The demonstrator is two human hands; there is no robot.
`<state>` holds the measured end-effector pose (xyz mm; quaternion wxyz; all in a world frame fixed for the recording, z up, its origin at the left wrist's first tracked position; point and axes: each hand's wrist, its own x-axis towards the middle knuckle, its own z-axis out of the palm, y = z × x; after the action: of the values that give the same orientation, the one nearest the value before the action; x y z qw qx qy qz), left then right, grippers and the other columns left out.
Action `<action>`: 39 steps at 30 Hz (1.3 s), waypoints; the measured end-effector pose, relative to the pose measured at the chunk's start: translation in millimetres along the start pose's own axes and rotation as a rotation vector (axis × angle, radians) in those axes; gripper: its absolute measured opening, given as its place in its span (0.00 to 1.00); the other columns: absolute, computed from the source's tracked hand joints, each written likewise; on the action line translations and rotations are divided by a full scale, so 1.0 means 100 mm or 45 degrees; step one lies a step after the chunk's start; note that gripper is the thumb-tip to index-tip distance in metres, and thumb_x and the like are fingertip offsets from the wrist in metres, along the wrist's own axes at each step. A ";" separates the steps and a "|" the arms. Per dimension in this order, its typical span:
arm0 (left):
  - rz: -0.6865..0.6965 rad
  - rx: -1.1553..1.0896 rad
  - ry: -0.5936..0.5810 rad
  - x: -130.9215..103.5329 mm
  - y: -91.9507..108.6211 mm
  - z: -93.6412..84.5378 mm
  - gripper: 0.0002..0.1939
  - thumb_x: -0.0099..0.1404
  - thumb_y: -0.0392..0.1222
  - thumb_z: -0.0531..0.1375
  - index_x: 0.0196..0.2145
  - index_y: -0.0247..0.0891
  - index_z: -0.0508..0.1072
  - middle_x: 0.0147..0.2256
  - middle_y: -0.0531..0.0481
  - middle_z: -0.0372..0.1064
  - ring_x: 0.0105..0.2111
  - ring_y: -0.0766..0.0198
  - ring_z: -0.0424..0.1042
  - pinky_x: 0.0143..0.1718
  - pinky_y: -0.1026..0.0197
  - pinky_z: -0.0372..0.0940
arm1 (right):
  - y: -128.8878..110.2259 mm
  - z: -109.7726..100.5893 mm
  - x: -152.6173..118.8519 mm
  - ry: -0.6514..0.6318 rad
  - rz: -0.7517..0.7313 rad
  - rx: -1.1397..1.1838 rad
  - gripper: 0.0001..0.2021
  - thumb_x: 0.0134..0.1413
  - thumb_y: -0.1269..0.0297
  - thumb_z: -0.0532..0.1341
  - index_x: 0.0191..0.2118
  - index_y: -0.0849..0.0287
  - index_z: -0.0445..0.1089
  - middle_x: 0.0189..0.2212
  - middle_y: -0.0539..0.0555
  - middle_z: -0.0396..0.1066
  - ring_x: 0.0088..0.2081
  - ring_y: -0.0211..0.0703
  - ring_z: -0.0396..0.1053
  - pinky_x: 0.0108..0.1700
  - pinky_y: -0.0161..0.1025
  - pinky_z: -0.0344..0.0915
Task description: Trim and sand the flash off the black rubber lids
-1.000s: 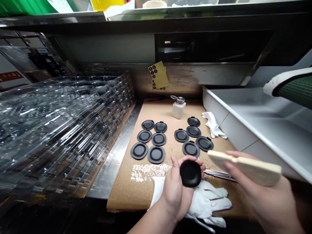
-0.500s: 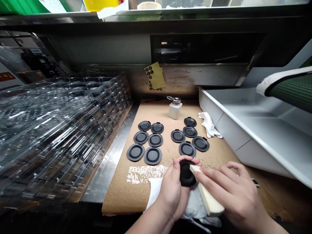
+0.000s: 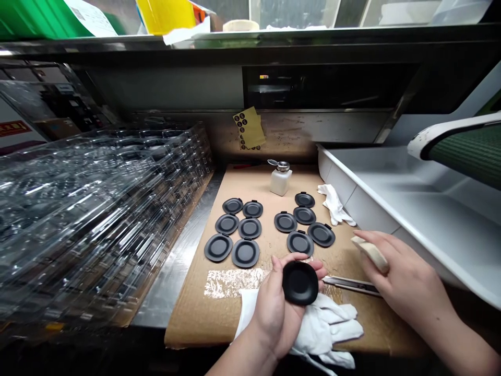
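A rounded black plastic lid-like piece [image 3: 300, 282] rests in my left hand [image 3: 276, 308], thumb on its left edge and fingers curled beneath it. To the right, my right hand [image 3: 407, 277] grips a cream-coloured block [image 3: 371, 254], perhaps a sponge or foam, apart from the black piece. A box cutter [image 3: 352, 284] lies on the cardboard just left of my right hand. White gloves [image 3: 329, 329] lie below and behind my left hand. Similar black pieces with small tabs lie in two groups, one at left [image 3: 246, 253] and one at right [image 3: 300, 243].
A white pump bottle [image 3: 281, 181] with its lid up stands at the back of the cardboard [image 3: 203, 313]. Another white glove [image 3: 334, 204] lies beside a large grey-white bin [image 3: 352, 190]. Stacked clear plastic trays [image 3: 117, 209] fill the left. A metal shelf [image 3: 250, 42] crosses above.
My right hand has moved right with the cream block, away from the black piece. The black piece is now turned more face-up, and the box cutter and gloves show more.
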<state>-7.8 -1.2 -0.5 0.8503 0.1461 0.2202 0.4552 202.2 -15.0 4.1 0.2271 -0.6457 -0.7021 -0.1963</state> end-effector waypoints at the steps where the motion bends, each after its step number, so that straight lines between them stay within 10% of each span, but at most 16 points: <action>1: -0.004 -0.008 -0.010 0.00 0.00 0.00 0.27 0.61 0.58 0.43 0.41 0.31 0.66 0.40 0.34 0.69 0.42 0.52 0.69 0.47 0.51 0.56 | 0.00 0.03 0.00 -0.034 0.017 -0.092 0.15 0.55 0.59 0.50 0.46 0.54 0.63 0.46 0.50 0.65 0.44 0.43 0.64 0.39 0.39 0.64; 7: 0.015 -0.034 -0.043 -0.01 0.01 -0.02 0.26 0.61 0.58 0.42 0.41 0.34 0.66 0.40 0.37 0.68 0.40 0.54 0.67 0.43 0.52 0.58 | -0.08 0.23 0.03 -0.195 0.034 -0.328 0.10 0.52 0.60 0.53 0.38 0.56 0.67 0.44 0.54 0.66 0.44 0.50 0.63 0.27 0.40 0.63; 18: 0.014 -0.158 -0.035 -0.02 0.02 0.00 0.20 0.63 0.50 0.47 0.48 0.36 0.62 0.45 0.38 0.66 0.43 0.55 0.67 0.48 0.52 0.55 | -0.09 0.19 -0.41 -0.180 -0.248 -0.048 0.13 0.54 0.53 0.52 0.40 0.52 0.68 0.42 0.51 0.68 0.43 0.44 0.64 0.47 0.44 0.59; 26: -0.019 -0.313 -0.026 -0.03 0.03 -0.05 0.16 0.62 0.51 0.49 0.40 0.36 0.64 0.40 0.39 0.68 0.43 0.53 0.68 0.50 0.51 0.53 | 0.05 0.21 -0.61 -0.123 0.080 -0.012 0.18 0.56 0.49 0.47 0.43 0.55 0.63 0.37 0.50 0.70 0.34 0.38 0.69 0.35 0.36 0.65; 39: -0.019 -0.456 -0.016 -0.02 0.04 -0.08 0.15 0.62 0.41 0.49 0.47 0.38 0.62 0.45 0.41 0.64 0.43 0.57 0.66 0.45 0.56 0.56 | -0.87 0.10 -0.31 0.028 -0.115 0.162 0.17 0.55 0.57 0.51 0.50 0.49 0.63 0.48 0.47 0.66 0.41 0.35 0.70 0.33 0.27 0.68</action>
<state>-15.7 -0.6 -4.9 0.8674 -0.0064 0.1316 0.4799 117.1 -42.5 -20.8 0.2662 -0.5954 -0.7391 -0.1682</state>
